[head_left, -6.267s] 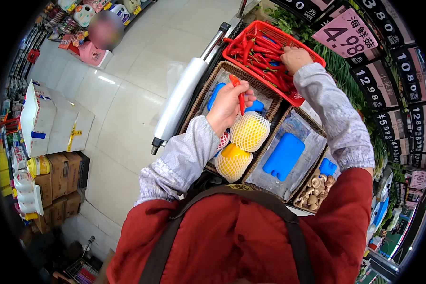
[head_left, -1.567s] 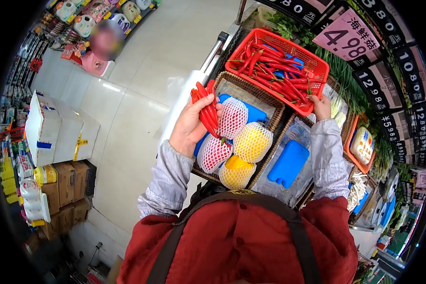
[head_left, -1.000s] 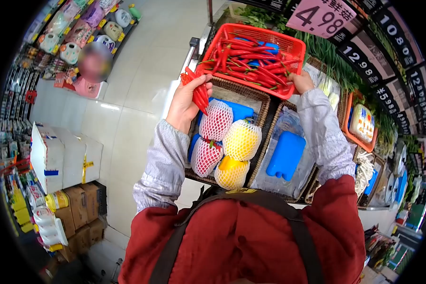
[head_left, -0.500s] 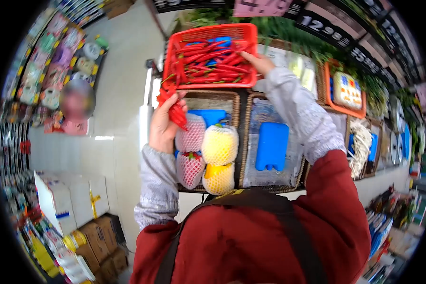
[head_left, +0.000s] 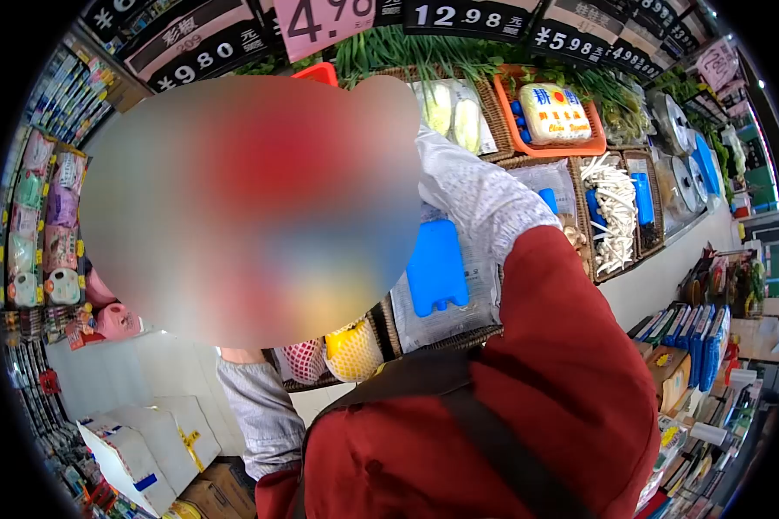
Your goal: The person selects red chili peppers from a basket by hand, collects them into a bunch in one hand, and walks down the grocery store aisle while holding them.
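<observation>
A large blurred patch covers most of the near left of the view, hiding both my hands' fingers. Only the wrist of my left hand [head_left: 241, 355] shows below it, above a pale sleeve [head_left: 264, 411]. My right forearm in its pale sleeve [head_left: 485, 195] reaches up into the patch, so that hand is hidden. A corner of the red basket [head_left: 318, 74] sticks out above the blur; the red chili peppers are only a red smear. Net-wrapped yellow bell pepper [head_left: 353, 353] and a red one [head_left: 303, 359] sit at the patch's lower edge.
A blue ice pack [head_left: 439, 268] lies in a wicker basket beside my right arm. Farther right are an orange basket [head_left: 550, 151] with a white package, and white mushrooms [head_left: 614, 216]. Price signs [head_left: 467, 19] hang above. White boxes [head_left: 151, 450] stand lower left.
The view has turned right, so the stall shifts left and down. Earlier my left hand held red chili peppers and my right hand touched the red basket's edge; a blur now covers both.
</observation>
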{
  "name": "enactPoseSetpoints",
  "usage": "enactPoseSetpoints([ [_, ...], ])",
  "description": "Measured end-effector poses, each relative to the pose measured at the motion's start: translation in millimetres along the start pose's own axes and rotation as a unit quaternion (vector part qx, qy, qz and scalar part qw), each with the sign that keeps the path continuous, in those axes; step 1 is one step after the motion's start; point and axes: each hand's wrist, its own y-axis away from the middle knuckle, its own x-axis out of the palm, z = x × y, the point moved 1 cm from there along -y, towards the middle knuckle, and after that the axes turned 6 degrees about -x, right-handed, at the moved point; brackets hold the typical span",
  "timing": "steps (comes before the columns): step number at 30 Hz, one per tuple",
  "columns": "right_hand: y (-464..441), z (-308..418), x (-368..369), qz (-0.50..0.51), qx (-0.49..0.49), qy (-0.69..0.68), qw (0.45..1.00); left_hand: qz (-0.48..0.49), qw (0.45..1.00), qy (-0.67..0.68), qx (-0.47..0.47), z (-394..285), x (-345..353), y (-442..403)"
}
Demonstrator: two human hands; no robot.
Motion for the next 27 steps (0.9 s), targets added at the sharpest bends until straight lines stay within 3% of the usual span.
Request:
enactPoseSetpoints([
  [1, 2, 4, 0, -0.056, 0.021, 0.045, 0.997, 0.002, 1.000, -0.001, -0.007, 1, -1, 0],
  [4, -7, 3, -6, -0.002, -0.130, 0.016, 0.991, 0.002, 1.000, 0.000, -0.010, 5, 6, 5],
  [7, -12, 3, -4, -0.038, -0.158, 0.002, 0.987, -0.005, 1.000, -0.012, -0.003, 8, 21, 14],
  [9, -28, 2, 0, 0.014, -0.095, -0.032, 0.995, -0.024, 0.993, -0.102, 0.059, 12, 10, 10],
  [11, -37, 11, -12, 0.000, -0.050, 0.015, 0.999, -0.040, 0.998, -0.031, 0.032, 15, 34, 21],
  [13, -51, 10, -9, -0.037, -0.055, 0.029, 0.997, -0.006, 0.999, 0.011, -0.032, 11, 26, 14],
  [20, -46, 12, -22, -0.061, -0.092, 0.071, 0.991, 0.001, 0.998, 0.010, -0.059, 21, 42, 10],
  [22, -19, 7, -61, 0.056, -0.029, 0.041, 0.997, -0.012, 0.998, 0.003, -0.054, 24, 48, 11],
  [24, 5, -40, -61, -0.046, -0.014, 0.077, 0.996, -0.004, 0.998, 0.012, -0.066, 25, 41, 7],
  [25, 15, -66, -69, -0.049, 0.055, 0.158, 0.985, 0.008, 0.997, 0.017, -0.079, 27, 40, 5],
  [26, 30, -98, -74, -0.143, 0.069, 0.165, 0.973, 0.007, 0.997, 0.018, -0.080, 30, 42, 5],
  [27, 38, -127, -79, -0.122, 0.123, 0.237, 0.956, 0.016, 0.995, 0.017, -0.093, 32, 47, 5],
])
